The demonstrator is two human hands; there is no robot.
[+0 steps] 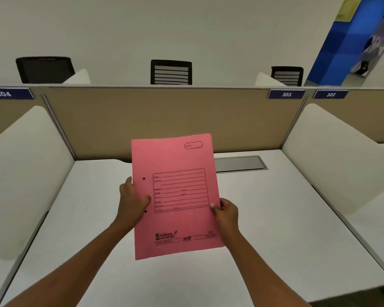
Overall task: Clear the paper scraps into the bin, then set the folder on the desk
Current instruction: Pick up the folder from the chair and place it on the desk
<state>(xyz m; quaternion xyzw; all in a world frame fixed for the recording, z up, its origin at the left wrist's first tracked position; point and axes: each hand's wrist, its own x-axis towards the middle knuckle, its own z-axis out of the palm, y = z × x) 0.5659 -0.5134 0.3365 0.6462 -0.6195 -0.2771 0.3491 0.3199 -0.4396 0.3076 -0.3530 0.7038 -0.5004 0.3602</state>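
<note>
A pink folder with a printed form on its cover is held up in front of me, above the white desk. My left hand grips its left edge, thumb on the cover. My right hand pinches its right edge lower down. The folder is closed and tilted slightly. No paper scraps or bin are in view.
A tan partition with labels 304, 303 and 302 backs the desk. White curved dividers flank it. A grey cable hatch lies at the desk's rear. Black chairs stand beyond the partition.
</note>
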